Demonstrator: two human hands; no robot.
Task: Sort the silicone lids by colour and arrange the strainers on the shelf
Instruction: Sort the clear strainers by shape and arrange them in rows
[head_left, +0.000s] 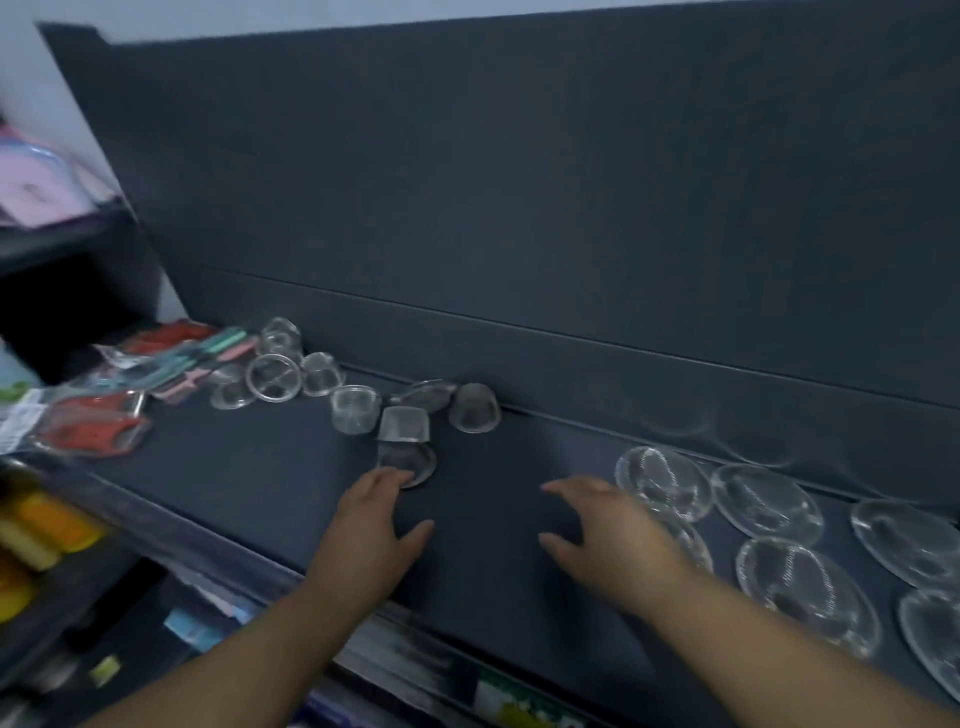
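Several small clear silicone lids (354, 408) lie scattered along the back of the dark shelf (249, 467), some tipped on their sides. Several large clear round lids (768, 500) lie flat at the right. My left hand (366, 535) stretches forward with straight fingers, its fingertips touching a small clear lid (410, 461). My right hand (610, 530) hovers over the shelf with fingers spread, holding nothing, just left of a large clear lid (662, 480). The image is blurred.
Packaged red, green and pink items (104, 423) lie at the shelf's left end. A dark back panel (519, 208) rises behind the shelf. Orange and yellow goods (36, 525) sit at lower left, and more packaged stock (395, 660) fills the shelf below.
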